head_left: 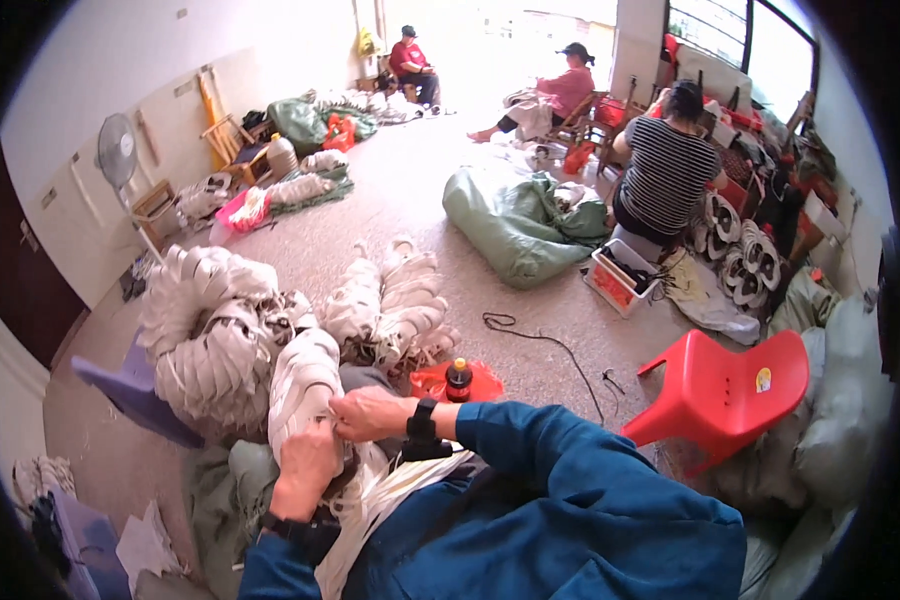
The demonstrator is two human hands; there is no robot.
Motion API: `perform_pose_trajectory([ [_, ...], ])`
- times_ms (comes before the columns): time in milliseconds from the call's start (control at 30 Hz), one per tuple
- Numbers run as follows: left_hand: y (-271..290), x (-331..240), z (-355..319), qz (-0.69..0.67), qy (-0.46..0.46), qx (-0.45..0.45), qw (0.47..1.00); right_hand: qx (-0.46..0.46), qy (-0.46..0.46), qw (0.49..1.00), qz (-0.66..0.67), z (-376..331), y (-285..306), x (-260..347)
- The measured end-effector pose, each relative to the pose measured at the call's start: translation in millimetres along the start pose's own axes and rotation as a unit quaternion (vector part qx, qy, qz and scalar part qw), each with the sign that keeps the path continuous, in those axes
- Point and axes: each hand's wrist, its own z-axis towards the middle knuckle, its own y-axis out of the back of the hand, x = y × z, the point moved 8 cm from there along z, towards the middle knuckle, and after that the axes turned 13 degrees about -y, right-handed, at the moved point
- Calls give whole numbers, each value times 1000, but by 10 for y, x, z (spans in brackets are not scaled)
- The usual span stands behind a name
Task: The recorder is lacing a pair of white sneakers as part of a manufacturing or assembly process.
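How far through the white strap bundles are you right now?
Done, by the look of it: several finished bundles of white looped straps lie stacked on the floor ahead. In hand: the left hand and right hand both grip one white bundle on the lap, fingers pinching its edge. Left: loose white straps trail over the lap; how many remain I cannot tell.

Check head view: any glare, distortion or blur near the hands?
Head view: window glare washes out the far doorway; fisheye bends the walls, dark vignette at the rim; left hand and right hand on the white bundle are evenly lit, only slightly soft.
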Motion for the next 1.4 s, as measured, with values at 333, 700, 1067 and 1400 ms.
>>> perform_pose_trajectory([
  [333,753,1088,-1640,60,275,-88,955,-139,-16,973,182,-27,20,-140],
  [700,316,-344,-648,-644,150,-259,704,134,-47,659,738,-306,601,512],
  [1067,537,-445,-340,-453,81,-254,851,114,2,545,831,-566,1224,57],
  [1400,384,-543,-690,-606,129,-146,772,-2,-39,624,781,-675,1493,-575],
])
